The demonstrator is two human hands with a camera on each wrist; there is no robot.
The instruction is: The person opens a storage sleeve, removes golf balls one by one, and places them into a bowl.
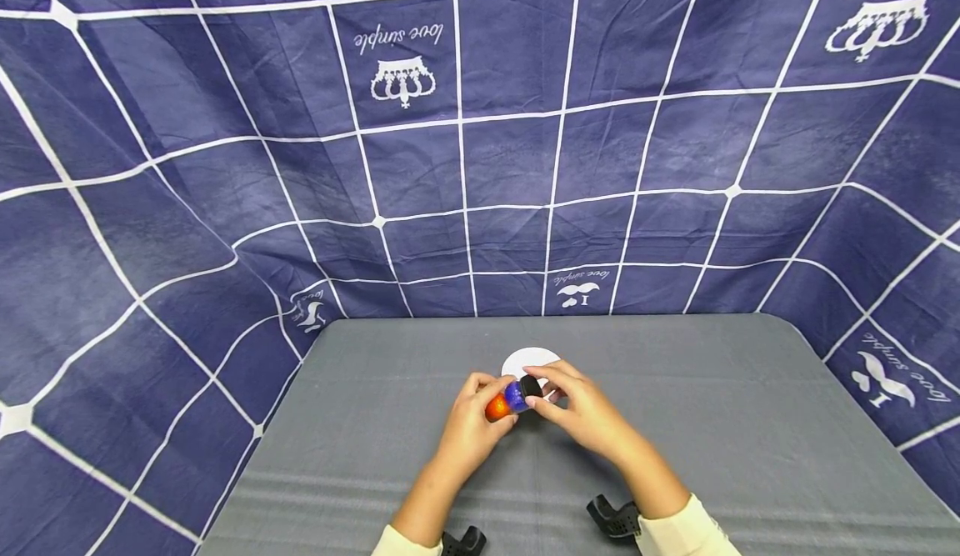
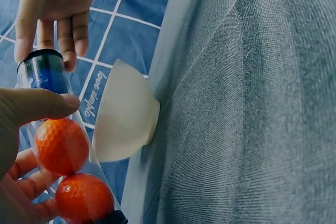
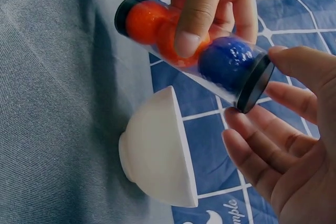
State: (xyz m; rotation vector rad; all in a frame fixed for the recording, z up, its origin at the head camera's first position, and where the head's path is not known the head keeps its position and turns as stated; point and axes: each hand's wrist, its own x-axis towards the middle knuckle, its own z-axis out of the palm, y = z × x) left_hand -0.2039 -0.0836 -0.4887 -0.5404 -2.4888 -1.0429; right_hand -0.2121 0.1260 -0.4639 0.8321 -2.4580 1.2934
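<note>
Holding the tube (image 1: pixel 509 400): A person keeps a clear cylinder between two bare hands, raised above the tabletop on the near side of the white bowl (image 3: pixel 157 153).

Left hand (image 1: pixel 468 427): Near and to the left of the bowl, its thumb lies across the middle of the tube while the other fingers curl around the opposite side, gripping it.

Right hand (image 1: pixel 585 410): Near and to the right of the bowl, thumb and fingertips pinch opposite edges of the black cap (image 3: pixel 255 83); in the head view the hand covers part of the bowl.

Balls inside: One blue ball (image 3: pixel 226 62) sits next to the pinched cap, followed by two orange balls (image 2: pixel 84 198) toward the far cap (image 3: pixel 124 15), also black. Both ends are covered, and the tube is tilted.

Bowl: Upright on its foot, apart from the tube; what it may contain cannot be told from these angles.

Table (image 1: pixel 375 456): Grey cloth lies under the bowl and spreads to either side of it.

Backdrop (image 1: pixel 495 164): Beyond the bowl rises blue fabric with white grid lines, upside-down crowns and the words "love simple."

Sleeves (image 1: pixel 675 531): Pale cuffs and black wrist mounts (image 1: pixel 617 521) show on the person's side of the bowl.
</note>
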